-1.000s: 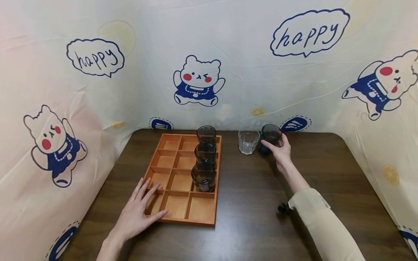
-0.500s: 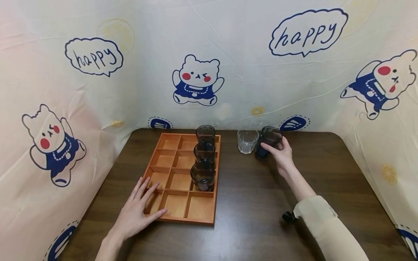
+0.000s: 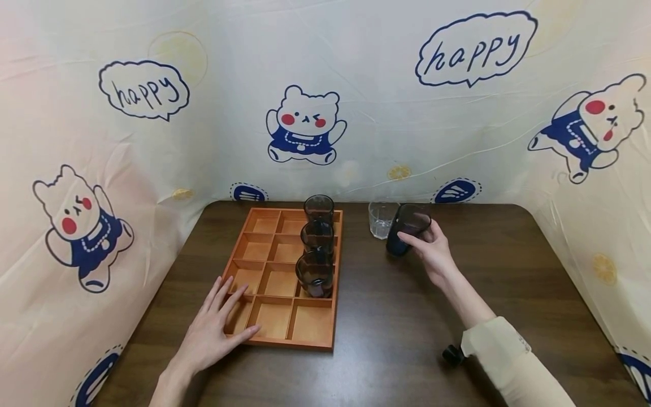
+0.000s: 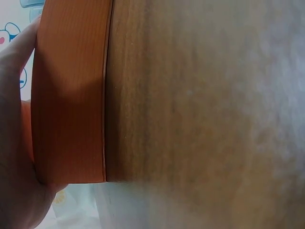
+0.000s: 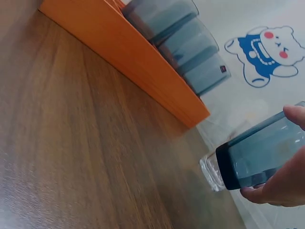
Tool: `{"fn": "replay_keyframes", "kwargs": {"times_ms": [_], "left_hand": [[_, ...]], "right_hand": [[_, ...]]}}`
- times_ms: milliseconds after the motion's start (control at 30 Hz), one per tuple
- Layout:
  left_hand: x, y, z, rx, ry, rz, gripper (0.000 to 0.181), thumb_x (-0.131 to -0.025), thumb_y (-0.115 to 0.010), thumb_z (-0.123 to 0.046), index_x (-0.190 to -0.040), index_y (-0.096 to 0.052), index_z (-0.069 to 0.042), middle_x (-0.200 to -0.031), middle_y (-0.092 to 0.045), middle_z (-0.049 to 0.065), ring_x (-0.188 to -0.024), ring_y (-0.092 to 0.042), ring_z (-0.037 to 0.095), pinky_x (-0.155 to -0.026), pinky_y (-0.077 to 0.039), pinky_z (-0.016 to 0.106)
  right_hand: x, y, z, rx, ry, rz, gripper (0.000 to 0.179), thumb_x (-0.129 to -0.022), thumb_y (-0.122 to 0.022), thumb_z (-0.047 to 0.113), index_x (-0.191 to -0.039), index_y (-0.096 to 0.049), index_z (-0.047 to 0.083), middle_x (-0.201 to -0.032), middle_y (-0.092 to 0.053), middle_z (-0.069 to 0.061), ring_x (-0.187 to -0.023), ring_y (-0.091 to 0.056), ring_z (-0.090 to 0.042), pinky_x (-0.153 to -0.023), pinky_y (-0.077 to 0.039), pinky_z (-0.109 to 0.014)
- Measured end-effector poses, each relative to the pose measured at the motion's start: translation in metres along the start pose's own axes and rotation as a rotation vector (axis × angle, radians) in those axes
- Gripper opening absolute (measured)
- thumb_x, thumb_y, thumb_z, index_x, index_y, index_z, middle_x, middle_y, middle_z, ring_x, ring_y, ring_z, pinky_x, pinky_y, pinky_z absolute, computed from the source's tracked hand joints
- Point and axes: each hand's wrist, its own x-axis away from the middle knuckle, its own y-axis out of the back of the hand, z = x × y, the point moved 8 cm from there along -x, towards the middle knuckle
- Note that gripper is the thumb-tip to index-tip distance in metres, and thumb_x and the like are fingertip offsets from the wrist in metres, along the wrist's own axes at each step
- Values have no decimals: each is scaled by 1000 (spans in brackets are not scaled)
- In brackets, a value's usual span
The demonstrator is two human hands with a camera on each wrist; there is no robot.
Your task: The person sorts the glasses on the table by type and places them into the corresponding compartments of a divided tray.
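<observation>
My right hand [image 3: 433, 249] grips a dark tinted glass [image 3: 405, 230], tilted, in front of a clear glass [image 3: 380, 219] at the back of the table. The right wrist view shows the held glass [image 5: 262, 150] with its thick dark base, fingers round its side. At the tray's near left corner, my left hand [image 3: 211, 330] rests with fingers spread over the wooden divided tray [image 3: 321, 343]. Three more dark glasses stand in the tray's right column: a far one [image 3: 319, 208], a middle one [image 3: 317, 237] and a near one [image 3: 315, 276].
A small black object [image 3: 452, 355] lies near the right sleeve [image 3: 500, 350]. Printed cloth [image 3: 356, 85] hangs behind and on both sides of the dark wooden table [image 3: 386, 328]. The tray's side wall [image 4: 71, 95] stands up from the tabletop in the left wrist view.
My right hand has brought the dark glass toward me and slightly left, so it now overlaps the clear glass. The left hand and the tray have stayed put.
</observation>
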Motion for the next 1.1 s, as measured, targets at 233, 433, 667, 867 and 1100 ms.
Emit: {"fn": "replay_keyframes", "kwargs": {"times_ms": [233,433,667,867,1100], "left_hand": [[0,0,-1,-9,-16,-8,98,-87,-86,-62,-168,-48,-22,-180,-31,20,-172,-16,38,-115,-41,76],[0,-1,-1,-15,-20,-5,99,-87,-86,-63,-169,-47,-23,-181,-30,19,-173,-15,36,-114,-42,76],[-1,0,0,-19,-15,-10,100,-86,-87,-64,-169,-46,-25,-181,-30,18,-172,-16,37,-114,-42,77],[1,0,0,-19,-21,-16,100,-86,-87,-63,-169,-47,-25,-180,-31,18,-172,-16,37,-114,-42,77],[1,0,0,-21,-28,-20,100,-86,-87,-63,-169,-46,-26,-180,-31,18,-175,-8,26,-115,-42,76]], "right_hand": [[14,-7,-1,0,-30,43,54,-101,-72,-1,-144,-52,25,-110,-72,23,-92,-57,-1,-73,-41,-18],[27,-14,-5,11,-48,72,55,-100,-72,-3,-144,-53,24,-122,-72,22,-104,-65,1,-86,-50,-19],[38,-26,-9,38,-67,122,59,-100,-73,-1,-150,-50,20,-126,-70,17,-115,-68,0,-98,-54,-20],[46,-34,-13,36,-68,156,58,-98,-73,-3,-145,-54,25,-124,-72,16,-113,-71,0,-97,-55,-21],[55,-39,-18,46,-81,193,60,-98,-74,-4,-147,-54,24,-130,-71,13,-118,-70,-1,-98,-56,-20]]}}
